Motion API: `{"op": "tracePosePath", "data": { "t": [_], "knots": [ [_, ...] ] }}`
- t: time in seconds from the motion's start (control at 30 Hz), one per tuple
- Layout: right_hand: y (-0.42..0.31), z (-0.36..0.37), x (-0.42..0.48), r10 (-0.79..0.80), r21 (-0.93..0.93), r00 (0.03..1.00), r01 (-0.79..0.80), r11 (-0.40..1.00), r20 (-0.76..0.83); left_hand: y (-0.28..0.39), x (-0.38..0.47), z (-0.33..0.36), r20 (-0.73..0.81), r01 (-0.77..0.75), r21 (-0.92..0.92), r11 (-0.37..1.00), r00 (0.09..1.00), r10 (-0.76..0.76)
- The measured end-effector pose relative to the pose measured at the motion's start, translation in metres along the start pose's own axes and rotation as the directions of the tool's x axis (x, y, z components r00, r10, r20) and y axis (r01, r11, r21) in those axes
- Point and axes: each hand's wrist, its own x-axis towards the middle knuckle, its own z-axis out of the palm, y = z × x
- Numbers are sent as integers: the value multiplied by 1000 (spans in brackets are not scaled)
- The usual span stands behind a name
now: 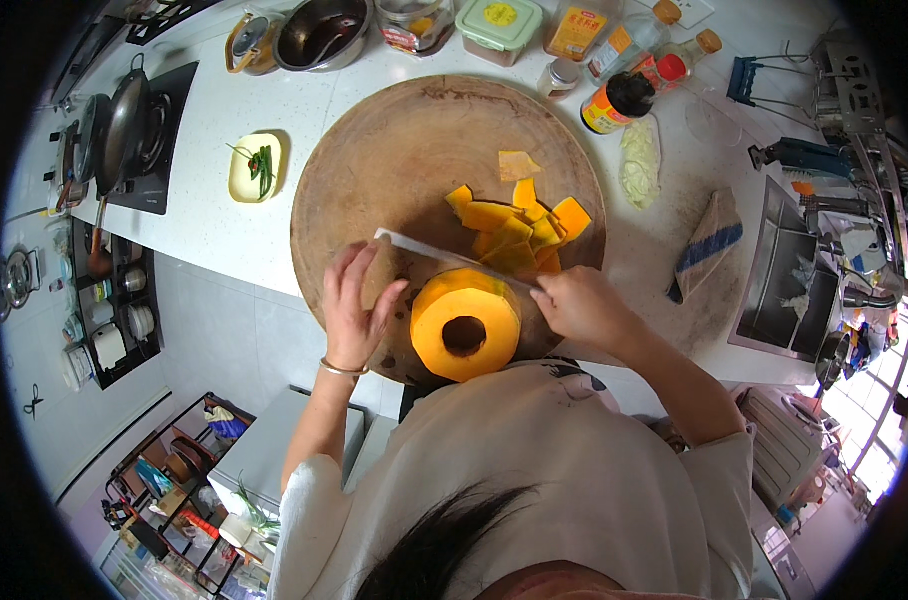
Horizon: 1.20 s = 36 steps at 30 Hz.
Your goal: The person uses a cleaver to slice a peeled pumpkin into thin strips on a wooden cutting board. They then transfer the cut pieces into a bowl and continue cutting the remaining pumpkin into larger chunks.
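Observation:
On a round wooden chopping board point(394, 150) stands a thick piece of peeled pumpkin point(431, 341), its hollow centre facing up, near the board's front edge. My right hand point(581, 304) grips a kitchen knife point(439, 253) by its handle end; the blade reaches leftwards just behind the pumpkin, towards my left hand. My left hand point(352, 304) is raised at the left of the pumpkin, thumb and fingers apart, the fingertips close to the blade's far end. Whether they touch it is unclear. Several cut pumpkin peels point(510, 236) lie in a heap behind the knife.
Left of the board sits a small dish point(240, 180) with green chillies. A metal bowl point(285, 45), a lidded container point(491, 30) and several bottles point(607, 105) line the back. A striped cloth point(705, 247) and a sink point(761, 277) are at the right, a stove point(157, 165) at the left.

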Motion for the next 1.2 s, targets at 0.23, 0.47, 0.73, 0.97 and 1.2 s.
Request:
{"op": "tracePosePath", "data": {
  "t": [0.23,0.47,0.73,0.97,1.2],
  "knots": [
    [1,-8,-21,211,238,957,-161,958,-200,-3,-23,1,375,100,-233,967,927,-6],
    [-23,-23,-42,189,87,967,-176,980,-168,22,-20,36,583,135,-284,949,810,59],
    [-28,7,-85,26,-39,986,-33,999,-166,32,-50,31,496,564,-261,783,775,-392],
    [-45,0,-90,-61,-263,990,25,965,-130,18,-66,23,258,477,-664,576,869,-422],
    [-42,5,-81,-89,-320,987,42,947,-135,12,-43,-8,76,322,-640,698,930,-359]
  ]
}}
